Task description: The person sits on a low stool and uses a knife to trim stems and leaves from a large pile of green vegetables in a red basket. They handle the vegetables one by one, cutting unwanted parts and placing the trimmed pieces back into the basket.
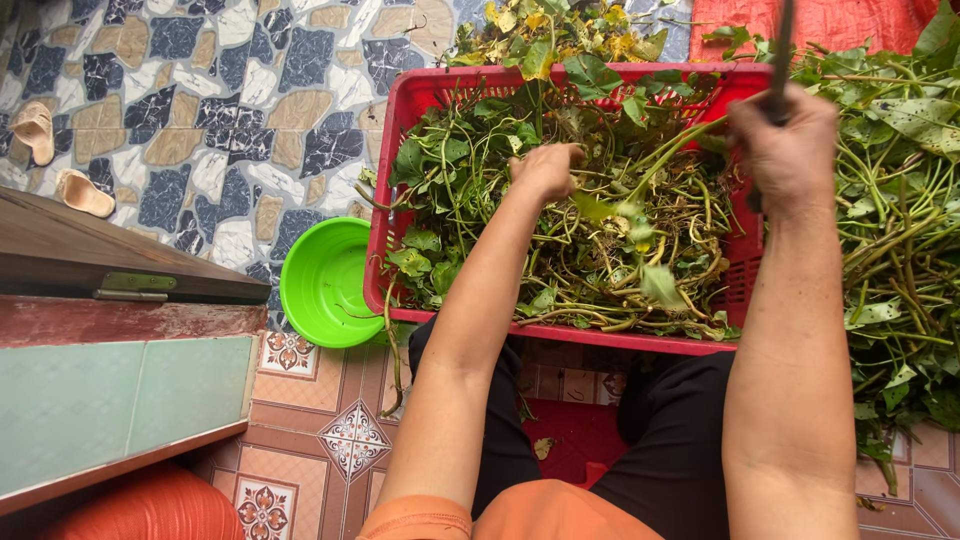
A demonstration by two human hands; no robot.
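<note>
A red plastic crate (pixel 405 130) stands on the floor in front of my knees, filled with tangled green leafy vines (pixel 590 230). My left hand (pixel 546 168) reaches into the middle of the crate and is closed on a green stem among the vines. My right hand (pixel 788 150) is raised over the crate's right edge, gripping the dark handle of a tool (pixel 781 60) that points up; its working end is out of view.
A bright green plastic bowl (pixel 325 283) sits empty left of the crate. A pile of green vines (pixel 900 200) lies to the right. Yellowed leaves (pixel 560 30) lie behind the crate. Two sandals (pixel 55 155) rest at far left, above a wooden ledge (pixel 120 300).
</note>
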